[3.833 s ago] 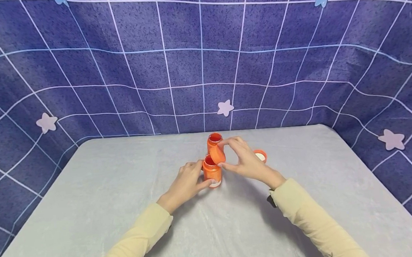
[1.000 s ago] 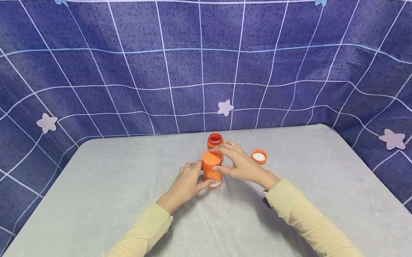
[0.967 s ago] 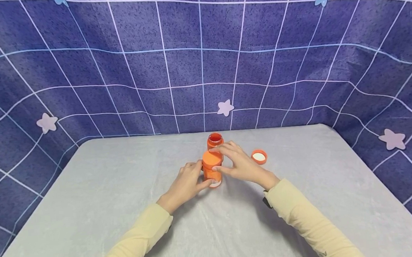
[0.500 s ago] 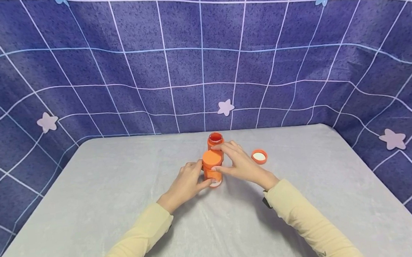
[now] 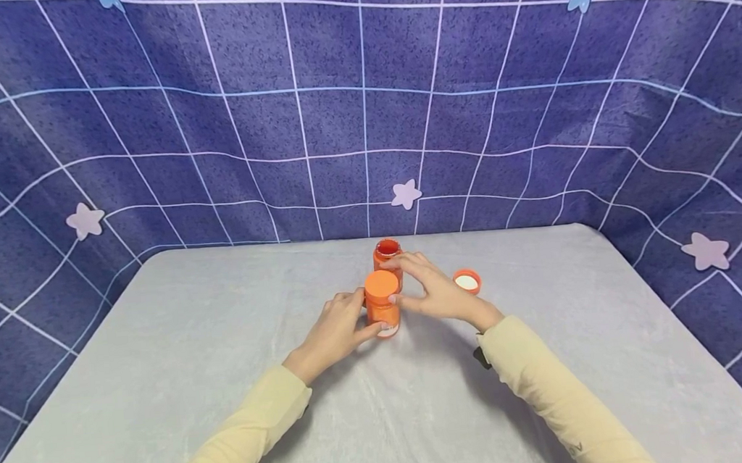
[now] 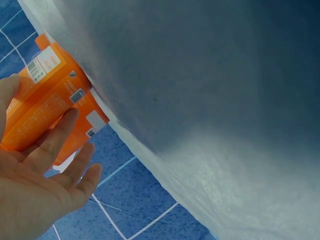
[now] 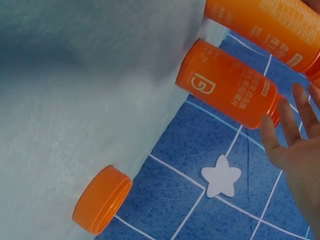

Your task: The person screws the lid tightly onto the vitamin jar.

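Note:
My left hand [image 5: 333, 332] holds the front orange bottle [image 5: 384, 316] upright on the table, thumb on its near side; the left wrist view shows that bottle [image 6: 42, 107] between thumb and fingers. An orange lid [image 5: 382, 286] sits on its mouth. At the lid's right side is my right hand [image 5: 437, 290], fingers spread and loosely bent, thumb tip by the rim; whether it touches is unclear. Right behind stands a second, lidless orange bottle [image 5: 387, 253], partly hidden by the right fingers. In the right wrist view, its neck is near the fingers of the right hand [image 7: 300, 145].
A loose orange lid [image 5: 467, 280] lies on the grey cloth-covered table [image 5: 251, 292] right of the bottles, white inside facing up, partly behind the right hand. A purple-blue curtain [image 5: 336, 118] with pale lines and stars hangs behind the table.
The lid held tilted above the front bottle earlier now sits on its mouth. Since half a second ago, my right hand has shifted slightly right, off the lid's near edge. My left hand has stayed put.

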{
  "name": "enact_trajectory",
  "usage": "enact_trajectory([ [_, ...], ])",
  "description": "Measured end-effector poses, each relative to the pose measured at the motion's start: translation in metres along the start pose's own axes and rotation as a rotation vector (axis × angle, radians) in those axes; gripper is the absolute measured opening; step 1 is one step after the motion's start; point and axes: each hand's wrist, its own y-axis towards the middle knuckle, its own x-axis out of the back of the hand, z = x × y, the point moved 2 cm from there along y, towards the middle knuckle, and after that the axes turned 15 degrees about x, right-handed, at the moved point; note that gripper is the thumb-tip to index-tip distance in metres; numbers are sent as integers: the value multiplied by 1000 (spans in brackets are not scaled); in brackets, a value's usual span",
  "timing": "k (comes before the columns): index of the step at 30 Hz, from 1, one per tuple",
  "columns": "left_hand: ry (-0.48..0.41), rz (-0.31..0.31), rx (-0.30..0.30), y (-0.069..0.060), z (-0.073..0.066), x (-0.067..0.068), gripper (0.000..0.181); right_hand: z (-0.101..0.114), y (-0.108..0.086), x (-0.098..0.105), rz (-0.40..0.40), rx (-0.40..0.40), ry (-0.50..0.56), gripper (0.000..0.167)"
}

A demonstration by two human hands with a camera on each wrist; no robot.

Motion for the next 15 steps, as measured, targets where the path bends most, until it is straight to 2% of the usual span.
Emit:
enact_trajectory([
  [4, -1, 1, 0, 0, 0, 0, 59, -1, 0, 0, 7, 16, 9, 50],
  [9, 2, 6, 5, 0, 1, 0, 61, 0, 1, 0, 3, -1, 8, 46],
  [15, 6, 1, -3, 0, 1, 0, 61, 1, -2, -3, -50, -32, -23, 43],
])
